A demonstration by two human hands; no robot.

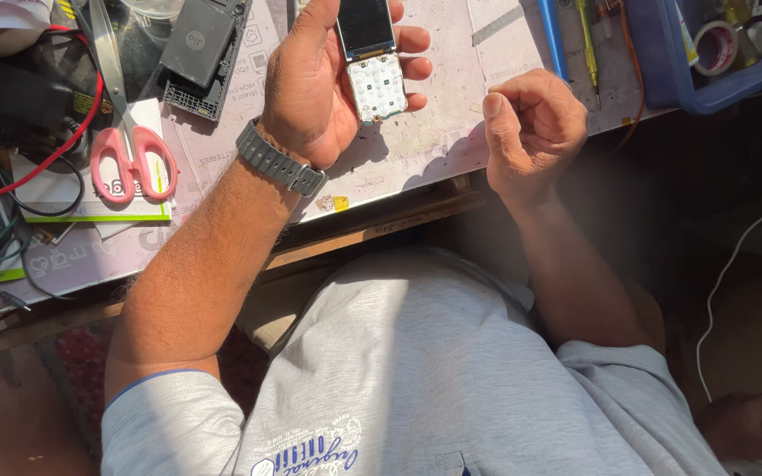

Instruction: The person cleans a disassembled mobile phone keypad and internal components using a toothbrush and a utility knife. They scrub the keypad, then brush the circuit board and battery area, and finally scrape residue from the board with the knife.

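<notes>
Pink-handled scissors (pixel 130 150) lie on a white booklet (pixel 90 189) at the desk's (pixel 416 150) left side, beside red and black cables (pixel 41 132). A dark phone shell (pixel 200 53) rests just right of them. The left hand (pixel 319 88), a grey watch (pixel 280 163) on its wrist, grips a stripped phone body (pixel 370 57) above the desk, fingers (pixel 412 53) wrapped round its edge. The right hand (pixel 531 128) is curled shut, empty as far as visible, near the desk edge. A blue tray (pixel 663 70) sits far right.
</notes>
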